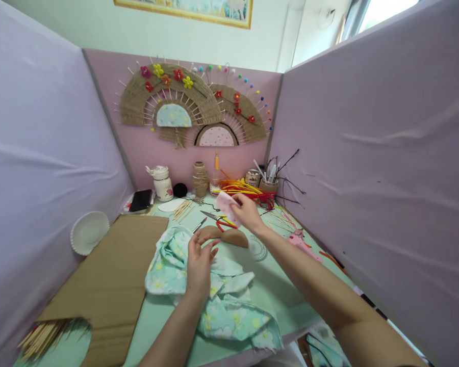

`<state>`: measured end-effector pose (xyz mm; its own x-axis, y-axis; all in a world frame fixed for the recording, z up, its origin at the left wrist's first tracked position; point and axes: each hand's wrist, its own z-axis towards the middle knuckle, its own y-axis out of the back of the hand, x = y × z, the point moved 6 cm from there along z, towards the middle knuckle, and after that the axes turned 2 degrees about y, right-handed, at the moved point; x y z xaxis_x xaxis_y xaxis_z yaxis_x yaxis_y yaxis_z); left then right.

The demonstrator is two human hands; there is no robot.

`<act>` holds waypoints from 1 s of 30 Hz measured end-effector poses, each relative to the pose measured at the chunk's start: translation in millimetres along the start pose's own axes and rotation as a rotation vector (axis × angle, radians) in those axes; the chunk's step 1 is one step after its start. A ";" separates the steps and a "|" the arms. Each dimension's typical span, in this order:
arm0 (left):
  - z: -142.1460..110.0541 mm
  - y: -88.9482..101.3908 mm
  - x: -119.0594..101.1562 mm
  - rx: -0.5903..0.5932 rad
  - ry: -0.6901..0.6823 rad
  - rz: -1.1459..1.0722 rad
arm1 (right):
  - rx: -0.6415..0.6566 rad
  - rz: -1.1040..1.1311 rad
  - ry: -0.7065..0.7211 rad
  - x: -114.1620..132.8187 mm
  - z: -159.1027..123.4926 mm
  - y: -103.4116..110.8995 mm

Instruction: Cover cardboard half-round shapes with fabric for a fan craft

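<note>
My right hand pinches a small pink piece of fabric by its edge, raised above the far middle of the table. My left hand is over the crumpled mint-green floral cloth, its fingers curved and apart with nothing between them; whether it touches the cloth I cannot tell. Just beyond that hand lie two brown cardboard half-rounds. Scissors with red and yellow handles and a pen are behind them. A white protractor-like disc sits to the right.
A large cardboard sheet covers the left side, sticks beside it. At the back stand a white bottle, a twine spool and bright pipe cleaners. A pink glue gun lies right. Decorated woven fans hang behind.
</note>
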<state>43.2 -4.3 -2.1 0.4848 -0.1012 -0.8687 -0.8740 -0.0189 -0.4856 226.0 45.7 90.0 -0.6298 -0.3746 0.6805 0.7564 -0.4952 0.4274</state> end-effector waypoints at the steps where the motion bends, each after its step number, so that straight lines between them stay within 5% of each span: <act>1: 0.8 2.7 2.0 -0.011 0.001 0.019 | -0.035 -0.043 0.053 4.8 14.0 8.6; 9: 2.3 14.2 10.0 -0.013 -0.018 0.024 | -0.354 -0.329 0.405 58.0 152.9 89.9; 11: 1.6 14.5 10.0 -0.014 -0.006 0.006 | -0.388 -0.459 0.432 52.6 179.5 101.2; 16: 1.0 13.4 5.9 -0.024 0.037 -0.071 | -0.159 -0.766 0.157 -3.4 206.5 97.4; 21: 0.3 14.9 2.6 -0.019 0.088 -0.132 | -0.135 -0.670 0.176 0.8 153.1 76.7; 27: -2.8 12.0 8.6 0.034 0.187 -0.184 | 0.255 -0.188 0.331 53.8 4.6 5.8; 30: -6.3 8.1 12.6 0.070 0.220 -0.181 | 0.295 -0.072 0.282 60.8 -54.7 -15.2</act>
<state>42.1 -12.0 -16.3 0.6073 -0.3155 -0.7291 -0.7659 0.0114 -0.6429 166.6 -12.4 92.3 -0.6758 -0.5675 0.4704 0.7010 -0.2974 0.6482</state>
